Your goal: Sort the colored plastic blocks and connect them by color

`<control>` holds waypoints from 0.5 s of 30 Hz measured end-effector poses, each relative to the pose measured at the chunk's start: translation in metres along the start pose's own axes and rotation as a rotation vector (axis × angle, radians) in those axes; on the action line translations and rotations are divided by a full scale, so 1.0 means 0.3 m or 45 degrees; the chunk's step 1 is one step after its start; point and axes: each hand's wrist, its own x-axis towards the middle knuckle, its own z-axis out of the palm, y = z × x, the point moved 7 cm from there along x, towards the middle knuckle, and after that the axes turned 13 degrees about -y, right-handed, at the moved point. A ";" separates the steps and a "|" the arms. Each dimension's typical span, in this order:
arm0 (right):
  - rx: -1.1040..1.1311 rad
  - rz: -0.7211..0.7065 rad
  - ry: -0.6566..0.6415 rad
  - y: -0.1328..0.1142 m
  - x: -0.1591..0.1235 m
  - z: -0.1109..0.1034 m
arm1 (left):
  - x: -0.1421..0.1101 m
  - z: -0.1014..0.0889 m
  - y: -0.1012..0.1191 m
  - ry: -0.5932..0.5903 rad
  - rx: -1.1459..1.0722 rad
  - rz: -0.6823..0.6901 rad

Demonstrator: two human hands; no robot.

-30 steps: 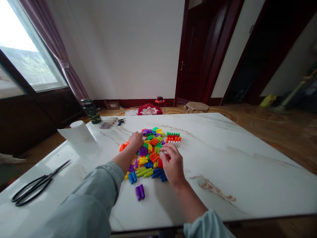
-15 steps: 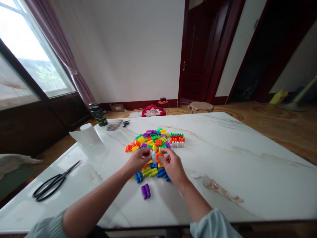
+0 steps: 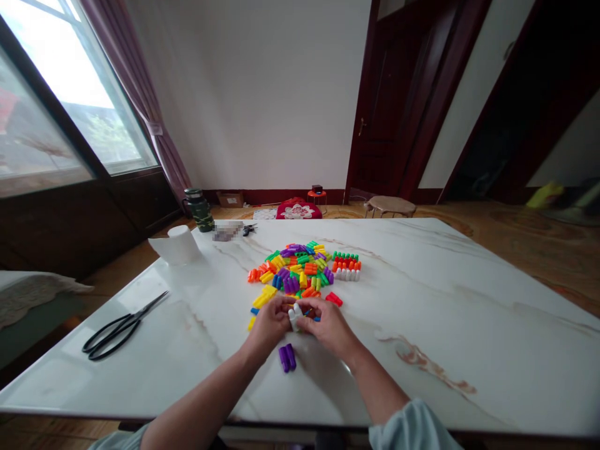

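Close together over the near side of a colourful pile, my left hand (image 3: 272,322) and my right hand (image 3: 328,325) both pinch white bullet-shaped plastic blocks (image 3: 294,317). The white blocks stand roughly upright between my fingertips; whether they are joined cannot be made out. Beyond my fingers lies the heap of toy blocks (image 3: 291,285) in purple, yellow, orange, green and blue, partly covered by my hands. A purple block pair (image 3: 287,358) lies alone nearer to me. Right of the heap, green, red, orange and white blocks (image 3: 347,274) stand in neat rows.
Long-handled black scissors (image 3: 124,328) lie at the left of the white marble-patterned table (image 3: 422,300). Farther back are a white paper roll (image 3: 180,245), a camouflage flask (image 3: 200,211) and small black pliers (image 3: 249,229). A round stool (image 3: 390,206) stands beyond the far edge.
My hands have come together and lower, with the white blocks now gripped between both. The view has shifted slightly, so the table's things appear farther right.
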 end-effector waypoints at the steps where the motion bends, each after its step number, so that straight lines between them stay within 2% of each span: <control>1: -0.019 -0.001 0.000 -0.002 0.000 -0.004 | 0.001 0.003 -0.001 -0.009 0.008 -0.001; 7: -0.025 0.057 -0.072 -0.024 -0.007 0.007 | 0.001 0.007 0.029 -0.001 0.215 0.049; 10: -0.081 0.038 0.004 -0.041 -0.008 -0.014 | 0.004 0.024 0.044 -0.059 0.278 0.051; 12: -0.086 0.015 0.148 -0.040 -0.007 -0.072 | 0.003 0.038 0.060 -0.114 0.376 0.069; 15: -0.143 0.011 0.590 -0.008 -0.027 -0.245 | -0.013 0.057 0.098 -0.173 0.764 0.119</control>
